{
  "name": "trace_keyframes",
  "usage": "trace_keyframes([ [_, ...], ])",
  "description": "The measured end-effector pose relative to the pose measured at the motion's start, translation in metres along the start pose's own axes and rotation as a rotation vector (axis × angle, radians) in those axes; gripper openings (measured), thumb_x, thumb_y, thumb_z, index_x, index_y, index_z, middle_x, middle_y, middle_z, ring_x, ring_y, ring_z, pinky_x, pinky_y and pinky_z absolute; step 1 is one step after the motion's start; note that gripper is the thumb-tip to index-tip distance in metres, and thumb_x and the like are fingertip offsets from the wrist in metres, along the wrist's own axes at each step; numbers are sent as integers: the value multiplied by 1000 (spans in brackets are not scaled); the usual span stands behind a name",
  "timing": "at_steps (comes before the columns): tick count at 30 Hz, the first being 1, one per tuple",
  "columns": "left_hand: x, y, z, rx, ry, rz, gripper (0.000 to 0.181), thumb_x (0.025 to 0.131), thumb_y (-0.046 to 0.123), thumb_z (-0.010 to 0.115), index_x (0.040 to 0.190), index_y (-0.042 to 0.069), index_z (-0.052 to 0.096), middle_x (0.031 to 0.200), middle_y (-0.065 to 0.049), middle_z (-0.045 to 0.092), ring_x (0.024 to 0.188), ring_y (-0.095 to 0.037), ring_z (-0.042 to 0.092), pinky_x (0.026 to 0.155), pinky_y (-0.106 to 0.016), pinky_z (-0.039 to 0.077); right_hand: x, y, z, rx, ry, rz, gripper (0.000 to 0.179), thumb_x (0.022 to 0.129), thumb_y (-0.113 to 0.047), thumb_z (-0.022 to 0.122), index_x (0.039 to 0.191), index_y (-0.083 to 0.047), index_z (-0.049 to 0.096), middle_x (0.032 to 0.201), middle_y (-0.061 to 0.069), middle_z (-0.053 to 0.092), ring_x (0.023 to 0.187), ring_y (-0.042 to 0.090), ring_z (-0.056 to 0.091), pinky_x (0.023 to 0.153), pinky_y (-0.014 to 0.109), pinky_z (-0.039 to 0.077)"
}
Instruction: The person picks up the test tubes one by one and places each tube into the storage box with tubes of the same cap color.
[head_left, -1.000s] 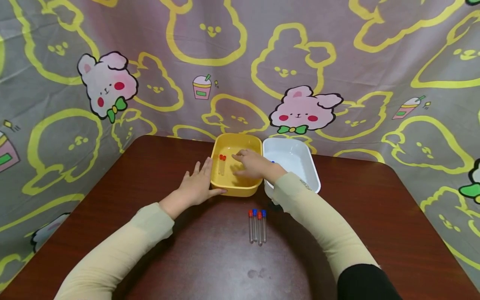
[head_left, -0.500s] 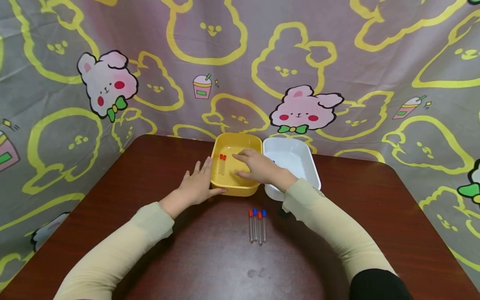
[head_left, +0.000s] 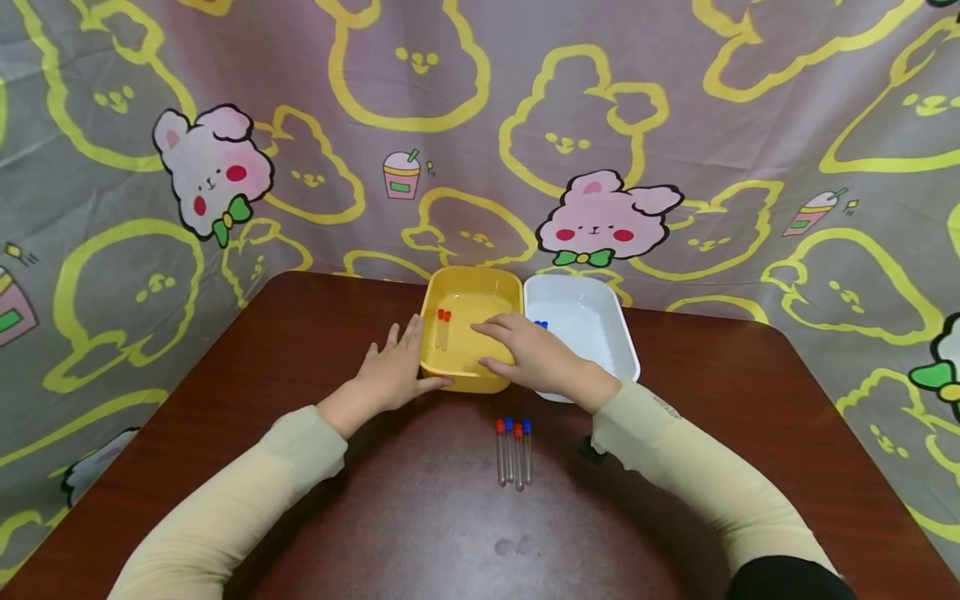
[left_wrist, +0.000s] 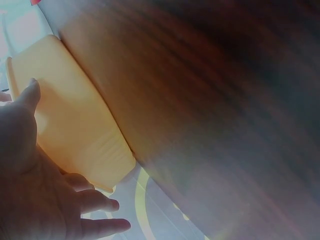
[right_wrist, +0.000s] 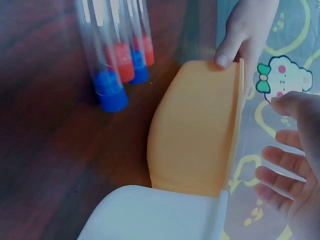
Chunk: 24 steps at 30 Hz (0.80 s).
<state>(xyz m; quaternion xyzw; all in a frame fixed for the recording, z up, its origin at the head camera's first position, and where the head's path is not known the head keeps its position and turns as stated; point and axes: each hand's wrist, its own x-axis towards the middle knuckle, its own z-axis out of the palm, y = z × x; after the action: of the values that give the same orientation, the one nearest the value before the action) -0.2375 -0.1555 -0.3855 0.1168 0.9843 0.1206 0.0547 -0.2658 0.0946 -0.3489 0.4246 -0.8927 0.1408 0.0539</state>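
Note:
My left hand [head_left: 386, 371] rests with straight fingers against the left wall of a yellow plastic tray [head_left: 467, 384], its thumb along the near side. Inside that tray, toward the left, lie two red-capped test tubes [head_left: 443, 331]. My right hand [head_left: 542, 354] hovers over the tray's near right corner, fingers spread and slightly bent; the right wrist view shows nothing between them. A white tray [head_left: 611, 333] adjoins the yellow one on the right, partly hidden by this hand. Blue caps [head_left: 541, 324] show inside it. Several red- and blue-capped test tubes [head_left: 513, 454] lie side by side on the table.
The brown wooden table [head_left: 360, 533] carries everything. Behind it hangs a patterned cloth [head_left: 465, 158] with bears and rabbits, close to both trays' far edges. A small black object [head_left: 591, 448] shows under the right sleeve.
My right hand has drawn back toward me and to the right, showing more of the blue caps in the white tray. My left hand stays in place on the yellow tray.

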Motion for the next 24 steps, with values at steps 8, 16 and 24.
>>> trace_keyframes([
  [8,0,0,1,-5,5,-4,116,93,64,65,163,-3,0,169,-20,4,153,-46,11,115,-68,22,-24,-2,-2,8,66,-59,51,98,-28,72,141,-3,61,132,14,63,121,29,59,106,44,46],
  [16,0,1,0,-20,10,-10,116,93,62,66,162,-3,1,169,-21,4,153,-46,11,114,-69,21,-43,-9,-5,76,95,-43,52,93,-25,78,139,-5,63,132,13,63,122,29,58,105,45,47],
  [24,3,0,3,-20,17,-6,116,93,63,66,163,-3,1,170,-20,5,152,-47,11,114,-69,21,-66,-16,-2,70,114,-60,53,92,-26,79,138,-5,64,130,12,64,120,27,59,104,43,48],
])
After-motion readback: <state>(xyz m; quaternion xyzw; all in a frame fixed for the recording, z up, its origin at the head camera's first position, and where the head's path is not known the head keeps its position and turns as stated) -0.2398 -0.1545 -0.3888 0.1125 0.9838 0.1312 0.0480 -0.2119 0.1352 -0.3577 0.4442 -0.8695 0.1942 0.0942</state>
